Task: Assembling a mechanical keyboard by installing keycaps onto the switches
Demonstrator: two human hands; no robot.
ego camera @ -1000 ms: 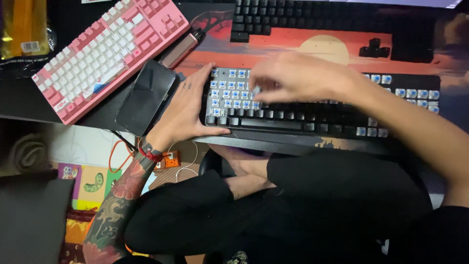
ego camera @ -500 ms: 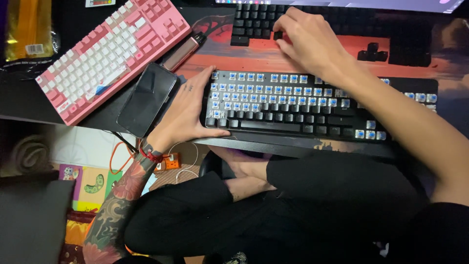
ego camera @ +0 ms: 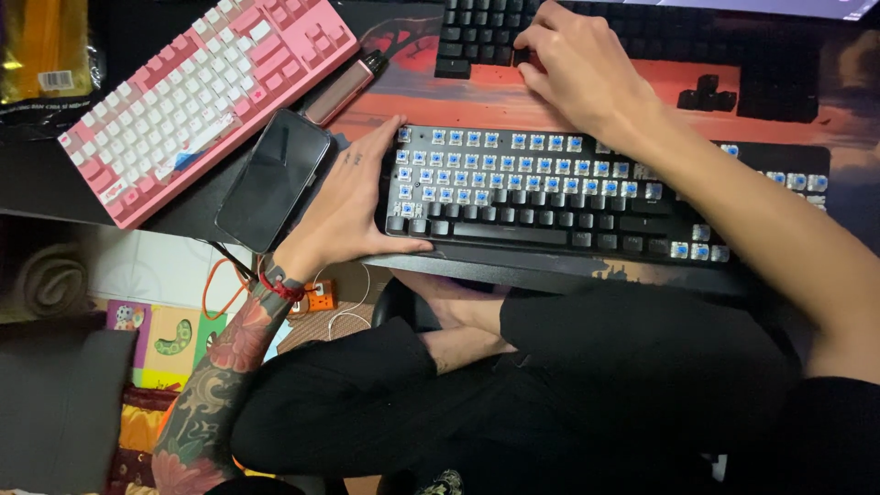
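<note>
Head-camera view: the left hand (ego camera: 353,206) clasps the left end of a black mechanical keyboard with most keycaps stripped off, blue switch stems bared (ego camera: 550,197), thumb hooked under its front corner and fingers laid flat along its short side. The right hand (ego camera: 577,69) rests with curled fingers on the lower left keys of a second, fully capped black keyboard (ego camera: 642,46); whether it pinches a cap cannot be told. The stripped keyboard lies near the front edge of a sunset-printed desk mat (ego camera: 495,96), long axis running left to right, its lower rows keeping dark caps. Just beside the left hand lies a black smartphone (ego camera: 273,179), hemming that side. Beyond it a pink and white keyboard (ego camera: 197,92) sits slanted.
</note>
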